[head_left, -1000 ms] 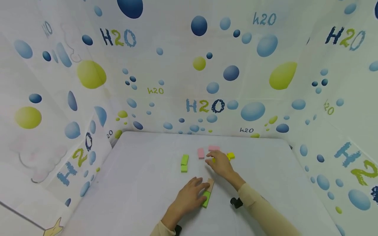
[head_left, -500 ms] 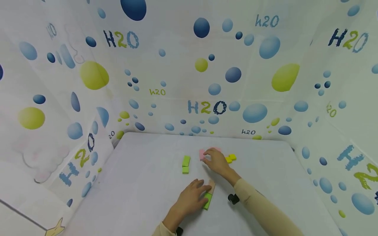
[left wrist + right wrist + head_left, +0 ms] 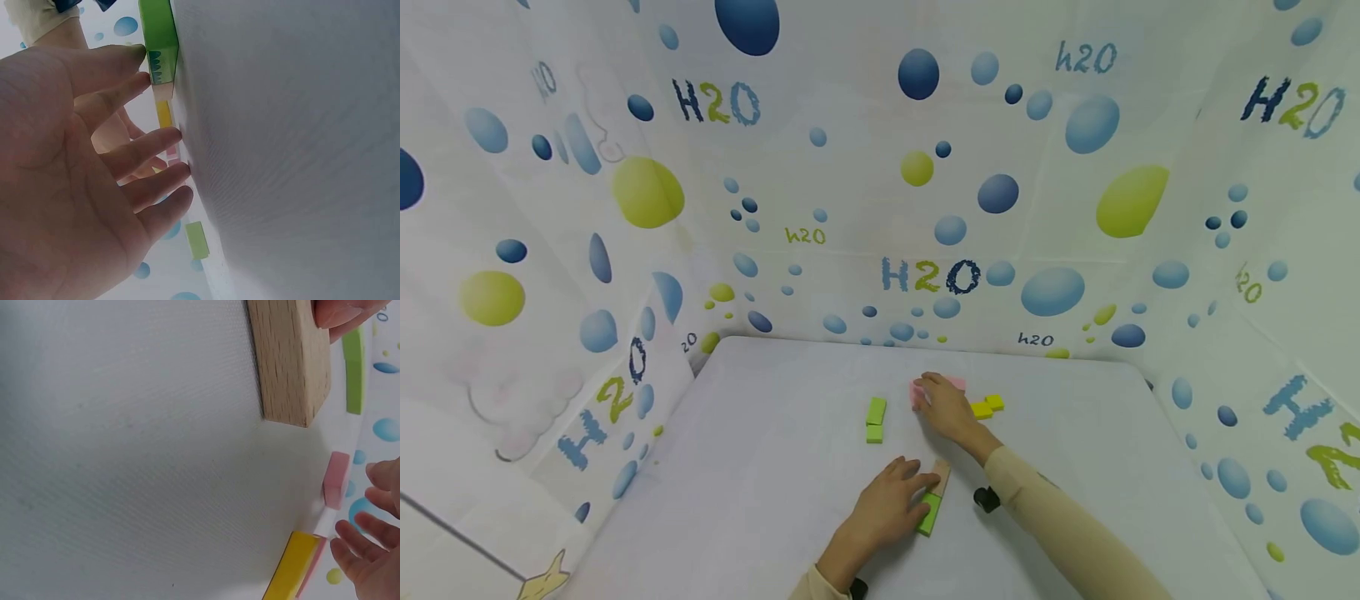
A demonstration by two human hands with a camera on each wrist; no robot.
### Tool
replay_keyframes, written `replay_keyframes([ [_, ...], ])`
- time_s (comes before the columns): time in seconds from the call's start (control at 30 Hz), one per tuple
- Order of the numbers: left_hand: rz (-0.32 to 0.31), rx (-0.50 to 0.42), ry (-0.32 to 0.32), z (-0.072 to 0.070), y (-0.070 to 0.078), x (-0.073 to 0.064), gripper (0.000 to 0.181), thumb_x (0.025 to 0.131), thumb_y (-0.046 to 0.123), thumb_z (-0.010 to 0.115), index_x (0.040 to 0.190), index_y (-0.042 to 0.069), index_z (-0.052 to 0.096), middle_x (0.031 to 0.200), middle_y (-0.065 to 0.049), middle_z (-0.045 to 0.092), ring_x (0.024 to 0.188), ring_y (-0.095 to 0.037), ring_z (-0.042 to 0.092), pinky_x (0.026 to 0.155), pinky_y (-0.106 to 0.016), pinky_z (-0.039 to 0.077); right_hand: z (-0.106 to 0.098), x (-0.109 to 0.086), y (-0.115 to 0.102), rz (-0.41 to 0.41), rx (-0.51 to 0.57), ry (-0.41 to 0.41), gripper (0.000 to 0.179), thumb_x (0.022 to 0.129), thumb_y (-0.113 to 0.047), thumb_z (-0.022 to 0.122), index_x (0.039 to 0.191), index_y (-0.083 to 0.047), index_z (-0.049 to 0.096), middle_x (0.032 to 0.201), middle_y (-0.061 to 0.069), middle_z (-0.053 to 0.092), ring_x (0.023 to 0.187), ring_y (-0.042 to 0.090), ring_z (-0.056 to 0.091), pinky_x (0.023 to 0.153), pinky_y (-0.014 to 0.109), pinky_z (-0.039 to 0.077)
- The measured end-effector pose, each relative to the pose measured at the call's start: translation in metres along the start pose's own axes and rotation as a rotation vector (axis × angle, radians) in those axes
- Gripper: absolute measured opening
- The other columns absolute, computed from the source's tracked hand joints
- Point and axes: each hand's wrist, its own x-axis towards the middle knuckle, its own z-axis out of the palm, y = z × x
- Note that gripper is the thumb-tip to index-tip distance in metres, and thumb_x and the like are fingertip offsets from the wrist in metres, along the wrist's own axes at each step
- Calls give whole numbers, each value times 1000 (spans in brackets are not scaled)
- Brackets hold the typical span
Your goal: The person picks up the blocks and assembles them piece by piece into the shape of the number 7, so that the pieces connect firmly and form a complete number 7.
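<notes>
Near the front of the table, the thumb of my left hand (image 3: 886,503) touches a green block (image 3: 929,515). Its index finger touches the plain wooden block (image 3: 941,478) that sits end to end with the green one. In the left wrist view the other fingers of this hand (image 3: 94,162) stay extended and hold nothing. Farther back my right hand (image 3: 947,408) hovers by a pink block (image 3: 914,396), partly covering it. In the right wrist view the fingers of that hand (image 3: 375,544) are loosely spread beside the pink block (image 3: 337,479), apart from it.
Two green blocks (image 3: 876,421) lie end to end at the left. Another pink block (image 3: 956,383) and two yellow blocks (image 3: 982,410) lie right of my right hand. A patterned curtain (image 3: 850,167) encloses the white table (image 3: 760,450). A small black camera (image 3: 987,499) hangs at my right wrist.
My right hand has moved left from beside the yellow blocks to the left pink block, uncovering more of the yellow ones. My left hand stays at the green and wooden blocks.
</notes>
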Motion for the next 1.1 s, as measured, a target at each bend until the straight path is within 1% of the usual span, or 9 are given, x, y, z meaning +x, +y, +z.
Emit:
replay_keyframes([
  [0.1,6,-3,12,1,0,0,41,96,28,74,136,26,69,142,-12,62,137,-38,54,115,-48,44,3,1,4,-7,-40,-20,38,106,-20,62,142,-10,63,153,13,54,141,31,52,112,50,48],
  [0.27,6,-9,11,2,0,0,40,96,27,74,135,27,69,141,-12,63,137,-38,54,116,-47,43,7,2,6,-30,-68,-55,39,107,-18,59,145,-8,61,156,12,52,142,32,51,111,51,48],
  [0.43,4,-7,11,1,1,0,39,95,26,73,134,27,69,141,-12,63,137,-37,54,117,-46,43,10,2,6,-72,-85,-37,37,106,-14,60,141,-5,63,150,13,57,139,33,53,114,50,45],
  [0.53,6,-8,14,1,2,0,39,95,26,73,134,26,69,141,-12,63,137,-37,54,116,-46,43,10,1,6,-81,-91,-16,34,105,-13,61,138,-5,65,146,13,61,137,33,55,114,50,46],
  [0.77,1,-7,8,-1,3,0,39,95,26,73,135,27,69,141,-12,63,137,-37,54,115,-47,44,11,2,7,-68,-67,-6,34,105,-14,62,138,-5,66,146,11,61,137,32,55,114,49,45],
  [1.1,-1,6,-6,-1,3,-1,39,96,28,73,135,27,68,142,-12,62,138,-37,54,117,-45,42,14,-1,15,-73,-27,0,36,105,-17,64,140,-7,66,148,9,61,138,29,54,116,48,43],
])
